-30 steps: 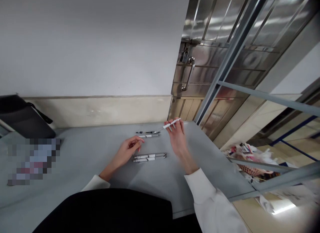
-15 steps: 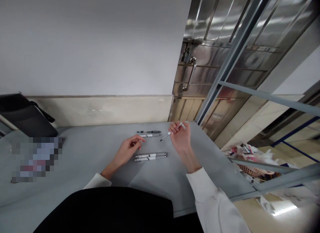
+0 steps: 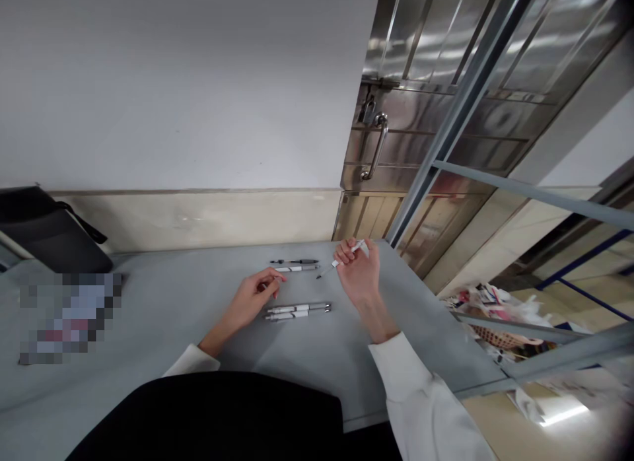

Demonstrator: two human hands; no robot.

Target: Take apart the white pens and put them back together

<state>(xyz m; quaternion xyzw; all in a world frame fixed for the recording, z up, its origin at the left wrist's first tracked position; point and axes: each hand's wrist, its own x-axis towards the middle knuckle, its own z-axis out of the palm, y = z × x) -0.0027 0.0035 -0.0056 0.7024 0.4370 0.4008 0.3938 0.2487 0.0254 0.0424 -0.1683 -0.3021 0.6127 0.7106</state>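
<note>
My right hand (image 3: 357, 273) is closed around a white pen (image 3: 336, 263), whose thin dark-tipped end points down and left toward the table. My left hand (image 3: 253, 292) hovers to the left with thumb and fingers curled together; whatever they pinch, if anything, is too small to make out. Beyond its fingertips lie a dark pen (image 3: 297, 261) and a white pen (image 3: 303, 268), side by side. Closer to me, white pens with grey ends (image 3: 292, 312) rest together on the grey table (image 3: 208, 355).
A black case (image 3: 54, 230) with a strap leans at the table's far left, near a blurred-out flat item (image 3: 74, 316). The wall (image 3: 222, 216) borders the back edge. A metal frame (image 3: 426, 183) rises at the right corner, with a cluttered basket (image 3: 500, 335) beyond.
The right hand has turned slightly around the pen, fingers shifting a little. The left hand stays nearly still, and the pens on the table have not moved.
</note>
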